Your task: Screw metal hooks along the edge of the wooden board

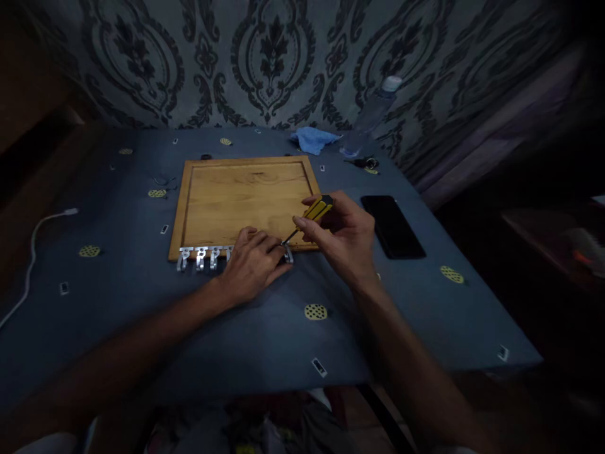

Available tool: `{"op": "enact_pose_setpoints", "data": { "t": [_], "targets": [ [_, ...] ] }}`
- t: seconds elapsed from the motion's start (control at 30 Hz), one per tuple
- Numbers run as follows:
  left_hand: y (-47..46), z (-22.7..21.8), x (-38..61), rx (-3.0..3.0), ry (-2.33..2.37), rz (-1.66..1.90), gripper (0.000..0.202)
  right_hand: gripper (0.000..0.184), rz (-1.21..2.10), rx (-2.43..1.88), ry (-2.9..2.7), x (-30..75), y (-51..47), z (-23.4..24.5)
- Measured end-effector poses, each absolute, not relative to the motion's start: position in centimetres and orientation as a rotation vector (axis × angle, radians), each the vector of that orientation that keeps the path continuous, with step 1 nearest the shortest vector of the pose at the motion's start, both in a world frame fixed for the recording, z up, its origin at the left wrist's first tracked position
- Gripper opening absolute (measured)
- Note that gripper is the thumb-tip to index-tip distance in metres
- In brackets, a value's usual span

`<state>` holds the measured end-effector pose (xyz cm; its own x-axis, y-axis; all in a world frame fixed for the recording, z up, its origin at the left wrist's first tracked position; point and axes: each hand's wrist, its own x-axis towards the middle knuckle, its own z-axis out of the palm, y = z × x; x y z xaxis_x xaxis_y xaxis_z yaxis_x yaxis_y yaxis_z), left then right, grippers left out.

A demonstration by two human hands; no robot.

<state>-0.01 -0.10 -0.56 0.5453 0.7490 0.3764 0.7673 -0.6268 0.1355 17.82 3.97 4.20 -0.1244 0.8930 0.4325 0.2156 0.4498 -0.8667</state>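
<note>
A wooden board (246, 202) with a raised frame lies flat on the table. Along its near edge runs a silver metal hook rail (201, 257) with several hooks. My left hand (255, 258) is closed over the rail's middle and right part, pressing it against the board and covering some hooks. My right hand (347, 233) grips a yellow and black screwdriver (317, 209) by its handle, tilted with the shaft pointing down and left. The screwdriver's tip meets the rail right by my left fingertips; any screw there is too small to make out.
Right of the board lies a black phone (392, 226). Behind it are a dark keyring-like object (363, 163), a clear plastic bottle (371, 116) and a blue cloth (314, 139). A white cable (35, 246) crosses the table's left side. Patterned wallpaper (271, 57) closes off the back.
</note>
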Motion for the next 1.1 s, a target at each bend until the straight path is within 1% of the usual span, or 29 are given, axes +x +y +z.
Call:
{"op": "enact_pose_setpoints", "data": {
  "t": [0.2, 0.53, 0.63, 0.87, 1.1],
  "targets": [
    [-0.1, -0.6, 0.0, -2.702, -1.335, -0.626, 0.027, 0.032, 0.816, -0.900, -1.838, 19.0, 4.3, 5.0],
    [-0.1, -0.6, 0.1, -2.692, -1.318, -0.634, 0.027, 0.042, 0.887, -0.980, -1.691, 18.2, 4.2, 4.0],
    [-0.1, -0.7, 0.0, -2.696, -1.315, -0.635, 0.027, 0.044, 0.808, -1.012, -1.660, 17.8, 4.0, 3.6],
    [0.0, -0.7, -0.1, -2.704, -1.297, -0.634, 0.029, 0.039, 0.546, -1.018, -1.569, 16.8, 3.6, 2.5],
    [-0.1, -0.7, -0.1, -2.720, -1.313, -0.594, 0.028, 0.041, 0.473, -1.031, -1.549, 16.5, 3.5, 2.0]
  ]
}}
